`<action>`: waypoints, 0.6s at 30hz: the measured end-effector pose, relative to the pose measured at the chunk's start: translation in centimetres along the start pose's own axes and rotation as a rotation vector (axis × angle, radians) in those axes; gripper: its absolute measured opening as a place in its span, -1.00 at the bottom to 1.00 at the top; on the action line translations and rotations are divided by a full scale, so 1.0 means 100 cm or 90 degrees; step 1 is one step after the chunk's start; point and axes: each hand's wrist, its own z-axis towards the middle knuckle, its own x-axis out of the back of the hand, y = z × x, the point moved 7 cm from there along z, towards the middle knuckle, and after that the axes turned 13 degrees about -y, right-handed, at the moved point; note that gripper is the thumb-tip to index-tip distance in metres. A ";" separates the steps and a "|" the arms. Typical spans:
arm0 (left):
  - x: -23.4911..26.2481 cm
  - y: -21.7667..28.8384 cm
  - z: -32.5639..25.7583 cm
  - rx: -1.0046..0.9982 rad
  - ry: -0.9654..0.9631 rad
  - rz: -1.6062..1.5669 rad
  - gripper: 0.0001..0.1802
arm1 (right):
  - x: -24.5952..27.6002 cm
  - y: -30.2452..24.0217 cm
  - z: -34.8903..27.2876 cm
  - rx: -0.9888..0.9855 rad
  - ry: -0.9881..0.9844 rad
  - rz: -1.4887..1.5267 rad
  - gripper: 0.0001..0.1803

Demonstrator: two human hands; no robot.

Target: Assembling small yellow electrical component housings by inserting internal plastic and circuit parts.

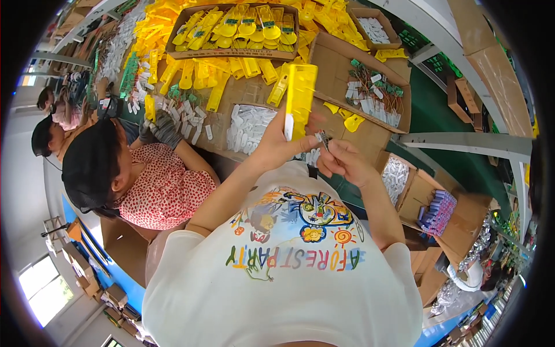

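Observation:
My left hand [273, 143] is closed around a long yellow plastic casing [302, 92] held upright over the table's near edge. A white piece shows at the casing's lower end. Close beside it, my right hand [347, 162] pinches a small dark and silvery part [322, 137], too small to name. The fingertips of both hands nearly meet there. In front of my hands lies a pile of flat white plastic pieces [245, 128]. Two short yellow pieces [352, 121] rest on cardboard to the right.
Yellow casings with green boards fill a cardboard box [231, 54] at the back, among heaped yellow casings [159, 29]. Wired circuit boards [376, 87] lie in a carton at right. Purple cylinders [437, 213] stand in another box. A gloved co-worker [165, 185] sits close on my left.

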 end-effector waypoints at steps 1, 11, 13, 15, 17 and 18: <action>-0.009 0.009 0.001 -0.043 -0.076 -0.003 -0.47 | -0.005 0.008 0.000 0.006 -0.044 0.149 -0.62; 0.015 -0.018 -0.005 0.054 0.132 0.100 -0.51 | -0.018 -0.044 -0.004 0.210 0.299 -0.800 -0.76; 0.007 -0.010 -0.004 0.055 0.155 0.025 -0.51 | -0.017 -0.043 -0.006 0.217 0.322 -0.697 -0.77; 0.001 -0.009 -0.006 0.054 0.181 -0.049 -0.50 | -0.017 -0.040 -0.005 0.225 0.340 -0.594 -0.76; -0.004 -0.003 -0.007 -0.026 0.182 -0.091 -0.49 | -0.014 -0.038 -0.008 0.290 0.405 -0.455 -0.74; -0.007 -0.005 -0.008 -0.027 0.183 -0.090 -0.49 | -0.015 -0.034 -0.007 0.290 0.404 -0.455 -0.74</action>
